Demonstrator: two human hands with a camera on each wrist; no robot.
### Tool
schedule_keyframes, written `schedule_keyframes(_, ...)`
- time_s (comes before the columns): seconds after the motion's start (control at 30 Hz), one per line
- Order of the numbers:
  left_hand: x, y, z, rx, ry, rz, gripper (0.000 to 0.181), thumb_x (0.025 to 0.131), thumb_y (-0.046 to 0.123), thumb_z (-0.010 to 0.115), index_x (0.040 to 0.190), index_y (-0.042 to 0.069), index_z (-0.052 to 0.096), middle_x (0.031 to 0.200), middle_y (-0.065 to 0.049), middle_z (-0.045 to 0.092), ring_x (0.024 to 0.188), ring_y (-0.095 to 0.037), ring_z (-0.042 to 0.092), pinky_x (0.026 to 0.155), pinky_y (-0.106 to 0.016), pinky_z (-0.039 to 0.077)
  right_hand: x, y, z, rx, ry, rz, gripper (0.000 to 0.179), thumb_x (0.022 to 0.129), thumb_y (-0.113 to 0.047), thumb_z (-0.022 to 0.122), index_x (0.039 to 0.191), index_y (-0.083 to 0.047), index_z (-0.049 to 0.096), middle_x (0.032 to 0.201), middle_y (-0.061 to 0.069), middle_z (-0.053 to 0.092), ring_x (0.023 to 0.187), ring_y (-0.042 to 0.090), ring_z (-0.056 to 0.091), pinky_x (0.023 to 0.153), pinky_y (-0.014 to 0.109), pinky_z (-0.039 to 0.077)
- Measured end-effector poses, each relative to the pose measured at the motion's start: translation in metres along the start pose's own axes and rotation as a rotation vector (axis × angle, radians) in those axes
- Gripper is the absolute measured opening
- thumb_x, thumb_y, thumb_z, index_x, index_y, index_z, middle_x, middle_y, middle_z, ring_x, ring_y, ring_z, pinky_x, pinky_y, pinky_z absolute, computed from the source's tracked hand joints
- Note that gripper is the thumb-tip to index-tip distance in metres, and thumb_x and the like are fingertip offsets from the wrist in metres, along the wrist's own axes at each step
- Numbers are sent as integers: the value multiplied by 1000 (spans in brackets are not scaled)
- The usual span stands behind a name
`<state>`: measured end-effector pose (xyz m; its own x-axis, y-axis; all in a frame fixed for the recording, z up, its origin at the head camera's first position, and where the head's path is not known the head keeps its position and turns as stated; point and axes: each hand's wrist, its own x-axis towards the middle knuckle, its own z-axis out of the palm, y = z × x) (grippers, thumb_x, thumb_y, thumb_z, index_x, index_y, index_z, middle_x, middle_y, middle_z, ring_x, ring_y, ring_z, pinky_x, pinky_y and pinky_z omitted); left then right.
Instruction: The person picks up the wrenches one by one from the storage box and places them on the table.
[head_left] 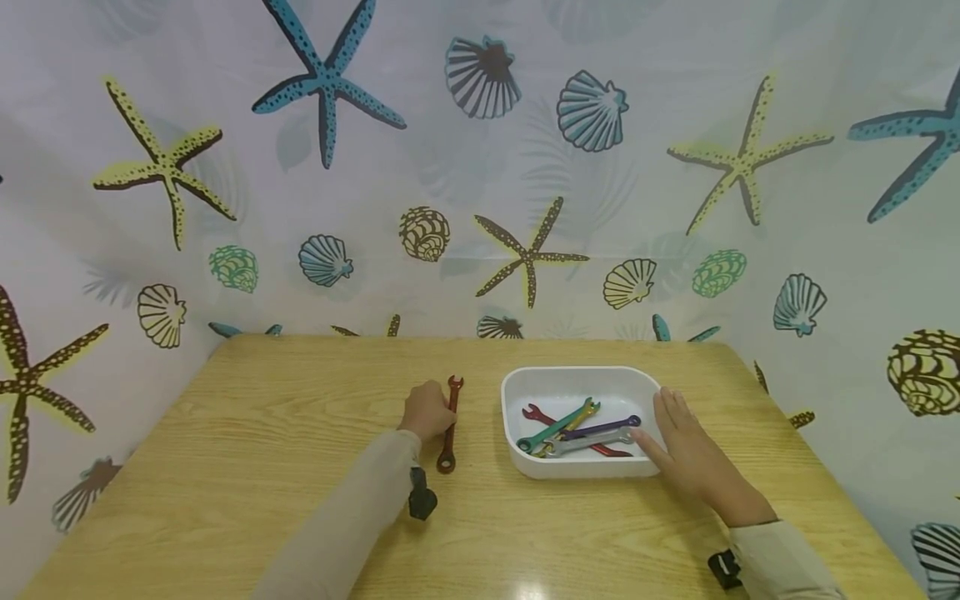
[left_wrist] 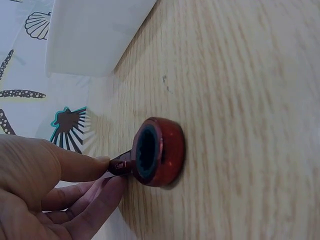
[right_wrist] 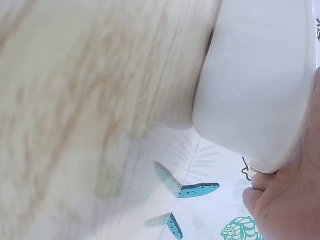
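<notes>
My left hand (head_left: 429,410) pinches a dark red combination wrench (head_left: 447,437) between thumb and fingers, left of the white tray. In the left wrist view the wrench's ring end (left_wrist: 169,152) points toward the camera, close to the wood surface. At the right end of the white tray (head_left: 581,468) is my right hand (head_left: 693,454). Its fingers lie fairly straight along the rim, and the thumb reaches over the edge. Inside the tray lie a green wrench (head_left: 555,427), a purple wrench (head_left: 600,428), a silver wrench (head_left: 588,442), a red wrench (head_left: 613,452) and a partly covered yellow wrench (head_left: 585,414).
The wooden table (head_left: 300,367) carries the tray right of its middle. Behind and beside it hangs a pale cloth (head_left: 375,183) printed with starfish and shells. A black strap piece (head_left: 422,494) sits at the left wrist, another (head_left: 724,569) at the right.
</notes>
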<state>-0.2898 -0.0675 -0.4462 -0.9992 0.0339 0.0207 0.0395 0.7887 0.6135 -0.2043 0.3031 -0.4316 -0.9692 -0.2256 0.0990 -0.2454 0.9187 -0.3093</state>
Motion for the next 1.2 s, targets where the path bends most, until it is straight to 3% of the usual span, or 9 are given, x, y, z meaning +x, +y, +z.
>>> schedule_keyframes(0.57, -2, 2, -1, -62, -34, -28, 8, 79, 4, 73, 76, -3, 70, 71, -11, 68, 52, -15, 57, 48, -23, 45, 3, 1, -3, -10, -1, -4, 85, 100, -52, 36, 146, 14, 10, 155, 31, 2, 142, 48, 2, 110, 63, 14)
schedule_keyframes(0.83, 0, 0, -1, -78, -23, -2, 7, 79, 3, 73, 76, -3, 70, 72, -11, 68, 53, -15, 54, 46, -21, 42, 4, 2, -4, -15, 1, -2, 85, 100, -52, 36, 146, 15, 10, 155, 32, 2, 142, 48, 1, 110, 63, 14)
schedule_keyframes(1.2, 5, 3, -14, -81, -37, 17, 19, 84, 9, 70, 96, -6, 71, 91, -15, 71, 71, -21, 64, 65, -34, 53, 5, 4, -4, -2, -8, 0, 85, 100, -51, 37, 146, 14, 10, 155, 31, 1, 142, 47, 0, 110, 63, 13)
